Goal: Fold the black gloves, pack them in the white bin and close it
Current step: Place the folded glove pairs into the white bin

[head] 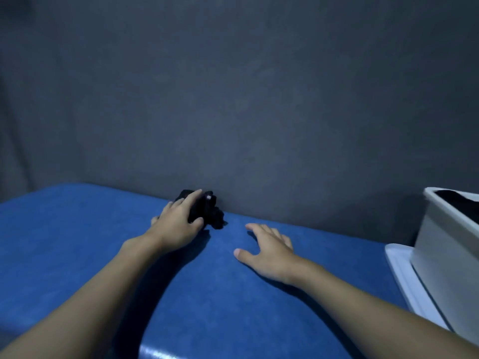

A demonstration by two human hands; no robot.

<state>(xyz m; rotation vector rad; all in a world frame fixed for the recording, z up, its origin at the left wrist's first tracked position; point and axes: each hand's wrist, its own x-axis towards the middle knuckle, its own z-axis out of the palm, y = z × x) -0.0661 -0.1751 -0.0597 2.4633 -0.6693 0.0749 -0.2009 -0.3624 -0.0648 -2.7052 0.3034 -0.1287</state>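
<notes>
The blue padded surface [77, 255] carries a white rectangular plastic bin [445, 244] at its right edge, open-topped, with a flat white lid [399, 265] lying against its left side. At the far edge, the left hand [176, 224] grips bunched black fabric gloves [210, 211], fingers and thumb curled round them. Near it, the right hand [269, 252] rests flat on the surface, fingers spread and holding nothing

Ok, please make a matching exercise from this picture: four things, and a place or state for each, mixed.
1 left hand
2 right hand
3 white bin
4 black gloves

a open, at the right edge
b flat on the blue surface, fingers spread
c at the far edge, by the grey wall
d grips the black gloves

Pairs: 1-d, 2-b, 3-a, 4-c
</notes>
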